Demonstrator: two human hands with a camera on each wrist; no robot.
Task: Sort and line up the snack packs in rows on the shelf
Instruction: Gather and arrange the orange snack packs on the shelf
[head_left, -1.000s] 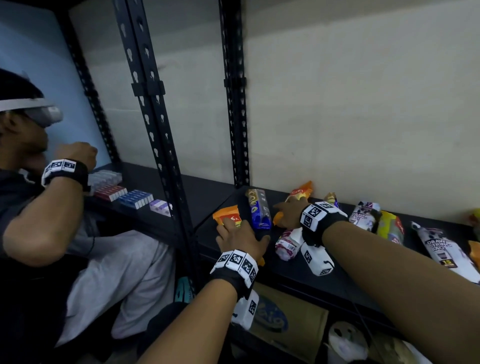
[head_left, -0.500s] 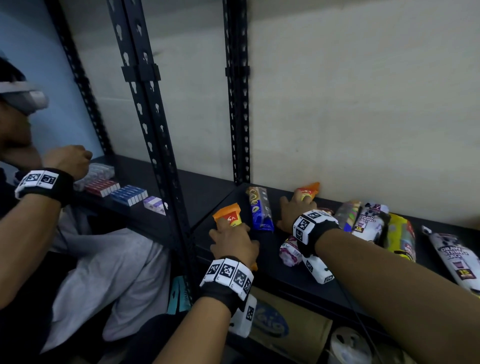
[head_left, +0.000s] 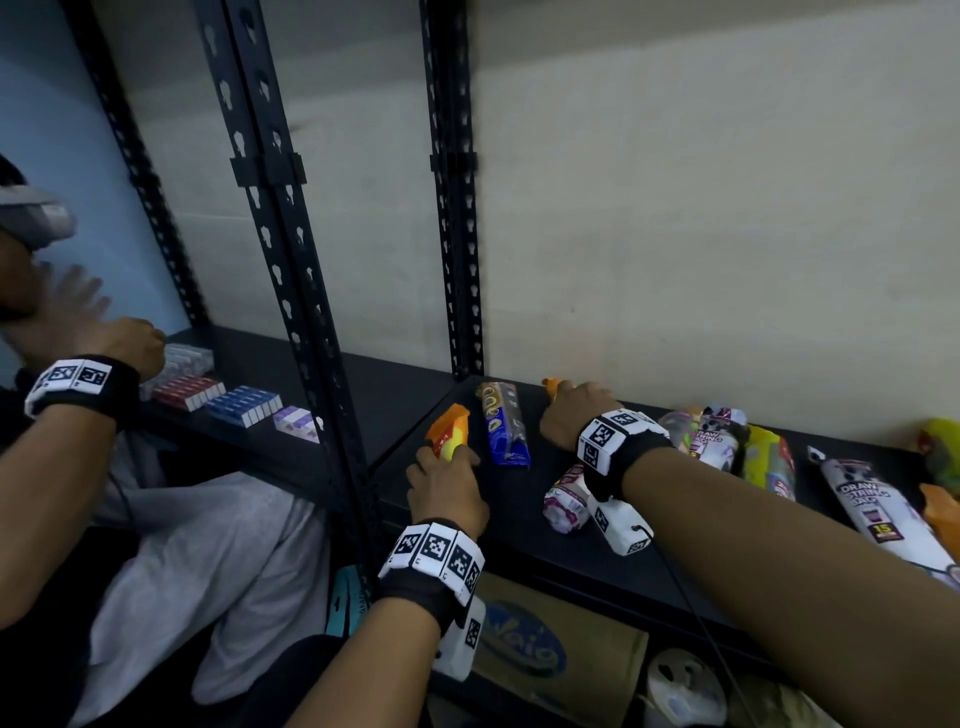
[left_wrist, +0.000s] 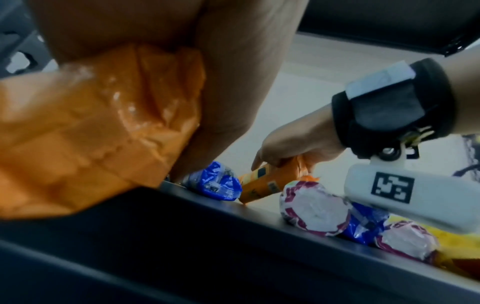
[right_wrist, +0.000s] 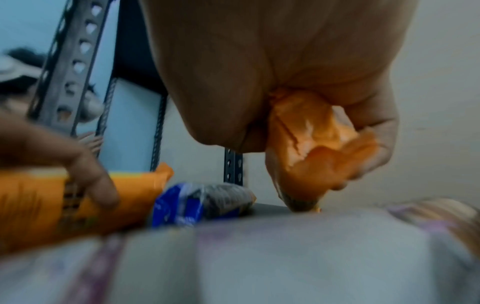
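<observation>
Both hands (head_left: 447, 483) (head_left: 569, 415) w/ orange packs (head_left: 449, 431).

Glossy wrappers on matt black metal

The crinkled orange plastic snack pack (left_wrist: 98, 127) shines wetly; the blue foil-like biscuit roll (head_left: 506, 428) is glossy too. The black metal shelf (head_left: 519, 540) looks smooth and matt, its perforated black steel upright (head_left: 270, 218) likewise; brown cardboard box (head_left: 597, 670) below, dull.

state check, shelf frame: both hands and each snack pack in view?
left hand: grips orange pack, pack lying on shelf
right hand: grips second orange pack near the wall
blue pack: lying flat between the hands, untouched
white-and-maroon pack: lying under right wrist
</observation>
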